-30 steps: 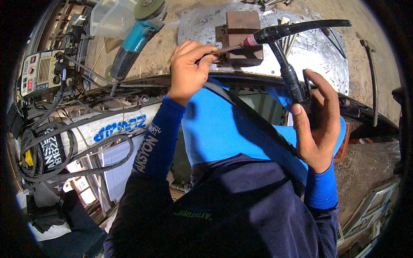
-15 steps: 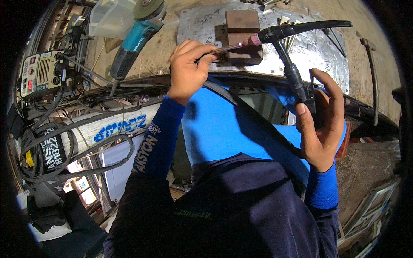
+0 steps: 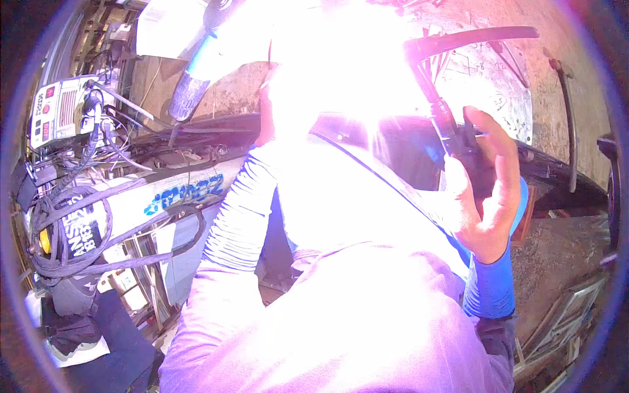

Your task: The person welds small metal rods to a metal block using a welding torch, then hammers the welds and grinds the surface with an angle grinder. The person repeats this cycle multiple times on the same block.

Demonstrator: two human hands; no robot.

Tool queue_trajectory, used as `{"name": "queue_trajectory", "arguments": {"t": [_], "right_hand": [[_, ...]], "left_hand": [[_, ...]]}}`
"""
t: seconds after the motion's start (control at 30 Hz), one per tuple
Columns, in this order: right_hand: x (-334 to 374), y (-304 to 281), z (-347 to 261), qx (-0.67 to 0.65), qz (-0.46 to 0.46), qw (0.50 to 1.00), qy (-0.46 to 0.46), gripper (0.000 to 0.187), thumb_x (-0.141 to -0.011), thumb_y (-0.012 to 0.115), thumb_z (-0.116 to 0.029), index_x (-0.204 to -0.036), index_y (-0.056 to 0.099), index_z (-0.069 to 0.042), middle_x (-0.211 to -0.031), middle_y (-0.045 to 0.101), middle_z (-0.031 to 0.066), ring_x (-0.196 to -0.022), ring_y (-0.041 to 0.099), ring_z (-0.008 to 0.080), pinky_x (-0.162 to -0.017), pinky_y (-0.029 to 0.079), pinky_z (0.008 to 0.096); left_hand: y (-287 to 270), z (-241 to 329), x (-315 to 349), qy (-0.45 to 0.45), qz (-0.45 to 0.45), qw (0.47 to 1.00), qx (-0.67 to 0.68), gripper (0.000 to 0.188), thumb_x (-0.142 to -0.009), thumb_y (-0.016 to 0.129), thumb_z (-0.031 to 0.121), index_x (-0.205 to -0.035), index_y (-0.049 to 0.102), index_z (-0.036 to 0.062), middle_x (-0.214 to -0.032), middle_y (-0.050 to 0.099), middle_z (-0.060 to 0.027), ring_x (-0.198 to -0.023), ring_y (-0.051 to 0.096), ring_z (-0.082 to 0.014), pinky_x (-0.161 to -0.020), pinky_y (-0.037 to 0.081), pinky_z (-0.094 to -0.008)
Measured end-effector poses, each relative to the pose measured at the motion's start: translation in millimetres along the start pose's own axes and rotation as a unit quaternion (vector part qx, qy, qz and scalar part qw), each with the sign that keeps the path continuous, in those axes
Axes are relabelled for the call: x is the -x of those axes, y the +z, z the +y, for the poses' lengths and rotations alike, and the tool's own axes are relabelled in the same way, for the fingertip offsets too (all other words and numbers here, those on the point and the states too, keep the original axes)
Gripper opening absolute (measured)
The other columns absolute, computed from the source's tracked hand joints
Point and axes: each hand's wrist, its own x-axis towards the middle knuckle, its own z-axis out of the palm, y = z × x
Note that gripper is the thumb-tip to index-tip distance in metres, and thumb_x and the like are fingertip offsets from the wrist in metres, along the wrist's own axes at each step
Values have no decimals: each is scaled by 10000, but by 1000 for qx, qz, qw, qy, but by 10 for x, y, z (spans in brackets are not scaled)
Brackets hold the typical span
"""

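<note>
A blinding white-violet glare (image 3: 347,59) covers the middle of the far work area and hides whatever lies under it. My right hand (image 3: 490,226) is closed around the black handle of a TIG welding torch (image 3: 445,124), its index finger raised along the switch. The torch's long back end points right; its nozzle is lost in the light. Of my left hand (image 3: 265,121) only the washed-out wrist and outer edge show, left of the glare. Its fingers, and anything in them, are hidden. The metal blocks and the rod seen earlier are not visible.
An angle grinder (image 3: 190,92) lies at the far left beside a pale plastic bin (image 3: 164,33). Left stands a welding machine (image 3: 62,111) among cables, above a white cylinder (image 3: 137,209) with a coiled hose (image 3: 85,262). A metal bar (image 3: 569,124) lies at the right.
A dazzling arc has lit up where the torch nozzle and rod tip met over the blocks, bleaching my left hand, sleeves and lap. The torch and both arms have barely moved.
</note>
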Motion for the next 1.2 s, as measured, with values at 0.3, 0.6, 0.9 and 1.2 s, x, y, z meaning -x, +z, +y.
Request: {"name": "queue_trajectory", "arguments": {"t": [0.3,0.6,0.9,1.2], "right_hand": [[-9,41,24,-26,36,999,-5,563,-955,641,51,-1499,494,46,-1464,570,193,-1302,597,251,-1118,456,373],[-7,55,-14,-41,33,998,21,555,-950,645,44,-1487,505,53,-1459,582,189,-1289,606,248,-1104,460,372],[0,29,-48,-1,29,999,19,534,-946,645,50,-1470,536,52,-1427,611,182,-1243,641,239,-1095,475,353],[12,24,20,-46,38,998,15,549,-962,641,46,-1492,498,56,-1472,566,187,-1302,592,247,-1112,455,371]], "left_hand": [[-47,-58,-77,49,-68,996,-9,169,-837,786,-4,-1005,793,8,-912,742,-119,-860,685,-273,-796,539,-369],[-13,-32,-76,38,-52,998,-1,153,-810,820,52,-963,808,56,-855,733,-86,-824,664,-289,-775,528,-389],[-47,-75,-42,31,-74,996,-26,143,-871,759,2,-1012,784,-7,-940,752,-121,-872,703,-268,-815,553,-359],[-32,-31,-72,38,-61,997,-3,152,-821,801,28,-973,800,32,-877,736,-102,-844,679,-281,-788,534,-379]]}}
